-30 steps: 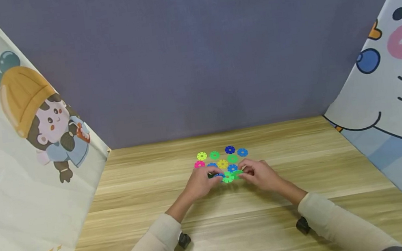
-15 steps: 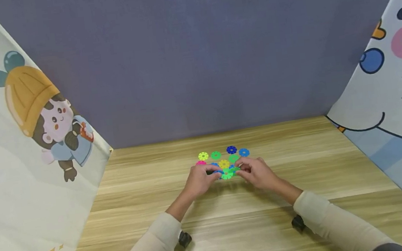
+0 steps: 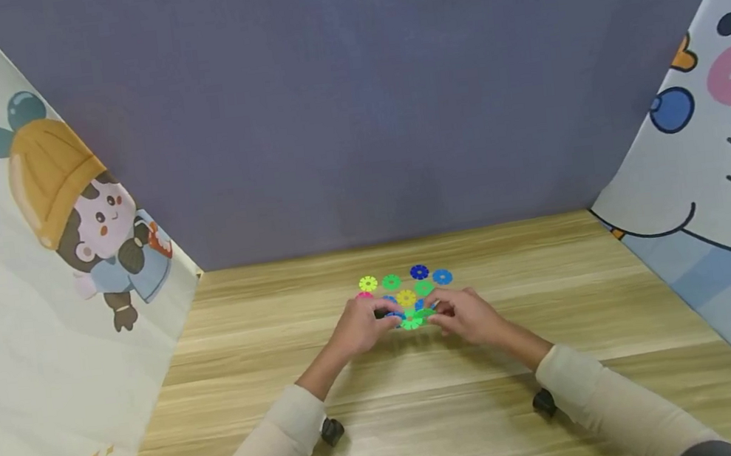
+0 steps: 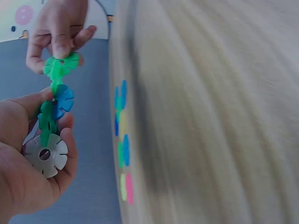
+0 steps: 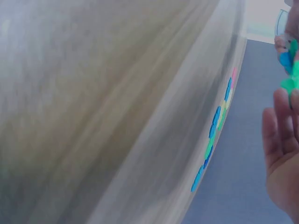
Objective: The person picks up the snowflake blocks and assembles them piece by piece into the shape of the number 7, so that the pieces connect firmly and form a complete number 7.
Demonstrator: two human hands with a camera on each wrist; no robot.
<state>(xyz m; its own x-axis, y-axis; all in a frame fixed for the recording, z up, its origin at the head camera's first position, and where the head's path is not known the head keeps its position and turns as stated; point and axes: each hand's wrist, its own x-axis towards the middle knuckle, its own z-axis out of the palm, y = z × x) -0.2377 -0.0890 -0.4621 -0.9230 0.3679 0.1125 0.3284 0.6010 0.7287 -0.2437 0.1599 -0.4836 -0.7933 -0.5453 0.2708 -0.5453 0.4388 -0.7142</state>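
Above the table, my two hands hold a short chain of notched plastic building discs between them. My left hand (image 3: 360, 325) grips its left end. In the left wrist view its fingers curl behind a white disc (image 4: 46, 156) and a dark green disc (image 4: 48, 116), and its thumb tip presses by a blue disc (image 4: 65, 99). Beyond the blue one, a light green disc (image 3: 411, 323) stands edge-on in that view. My right hand (image 3: 471, 315) pinches a green disc (image 4: 69, 63) at the other end, which overlaps the light green one in the head view.
Several loose discs lie on the wooden table (image 3: 427, 429) just behind the hands, among them a yellow disc (image 3: 406, 298), a dark blue disc (image 3: 419, 272) and a lime disc (image 3: 368, 283). A grey-blue panel (image 3: 353, 110) rises behind; printed sheets flank both sides.
My right hand has moved slightly left, toward my left hand, and its green disc overlaps the light green disc more. Both hands keep their hold; the loose discs stay put.
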